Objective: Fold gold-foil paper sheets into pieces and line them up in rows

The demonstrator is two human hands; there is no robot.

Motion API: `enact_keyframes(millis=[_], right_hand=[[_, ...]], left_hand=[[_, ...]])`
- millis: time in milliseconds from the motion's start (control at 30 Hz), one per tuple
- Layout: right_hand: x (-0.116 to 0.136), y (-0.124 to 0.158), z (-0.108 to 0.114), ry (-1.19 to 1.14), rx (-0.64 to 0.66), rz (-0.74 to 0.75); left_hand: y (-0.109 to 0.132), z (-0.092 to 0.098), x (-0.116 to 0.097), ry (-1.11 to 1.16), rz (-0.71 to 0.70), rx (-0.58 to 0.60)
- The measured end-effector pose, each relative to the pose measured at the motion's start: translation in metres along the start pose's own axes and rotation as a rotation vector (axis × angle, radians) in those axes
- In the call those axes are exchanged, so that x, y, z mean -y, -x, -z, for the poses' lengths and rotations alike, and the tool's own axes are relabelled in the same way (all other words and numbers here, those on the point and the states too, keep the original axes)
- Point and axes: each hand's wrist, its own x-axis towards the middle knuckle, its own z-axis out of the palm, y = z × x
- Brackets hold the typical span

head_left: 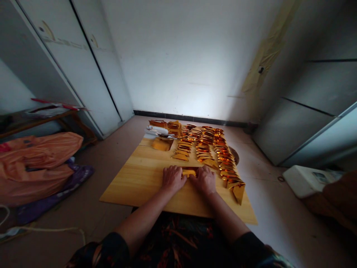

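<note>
Near the middle of the wooden board, my left hand [173, 178] and my right hand [204, 179] grip the two ends of a piece of gold foil paper [189, 172]. Fingers of both hands are curled on it, thumbs towards each other, and partly cover it. It seems part folded; the exact folds are too small to tell. Just beyond my hands, several folded gold paper pieces [203, 147] lie overlapped in long rows. The right row runs down beside my right hand and ends in a loose pointed piece [239, 192]. A gold paper stack [161, 144] lies at the back left.
The wooden board [134, 175] has a white item [157, 130] and brown-gold bundles [174, 127] at its far left corner. Orange bags [33, 160] lie on the floor at left, below pale cabinets [80, 56]. At right are a fridge-like cabinet [306, 100] and a white box [302, 180].
</note>
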Motion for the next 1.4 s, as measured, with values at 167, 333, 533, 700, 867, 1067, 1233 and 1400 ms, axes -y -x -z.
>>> enact_keyframes(millis=[167, 333, 533, 700, 867, 1067, 1233, 1400], right_hand=[[0.007, 0.003, 0.001, 0.038, -0.009, -0.035], [0.008, 0.001, 0.001, 0.023, 0.025, -0.078], [-0.002, -0.002, -0.002, -0.044, 0.047, -0.095], [-0.008, -0.005, 0.001, -0.099, 0.087, -0.096], [-0.013, -0.007, 0.006, -0.142, 0.117, -0.089], [-0.016, -0.007, 0.007, -0.171, 0.128, -0.074], [-0.017, -0.008, 0.008, -0.168, 0.144, -0.07], [-0.016, -0.008, 0.008, -0.141, 0.129, -0.065]], left_hand=[[0.001, 0.003, -0.004, -0.004, 0.03, 0.018], [0.0, 0.003, -0.004, -0.003, 0.065, 0.023], [-0.001, 0.002, 0.001, 0.022, 0.054, 0.028], [0.0, 0.005, 0.005, 0.041, 0.027, 0.054], [0.001, 0.003, 0.012, 0.063, -0.026, 0.047], [0.001, 0.002, 0.018, 0.072, -0.056, 0.05], [0.001, 0.001, 0.022, 0.093, -0.08, 0.04], [0.0, -0.002, 0.025, 0.128, -0.086, 0.037]])
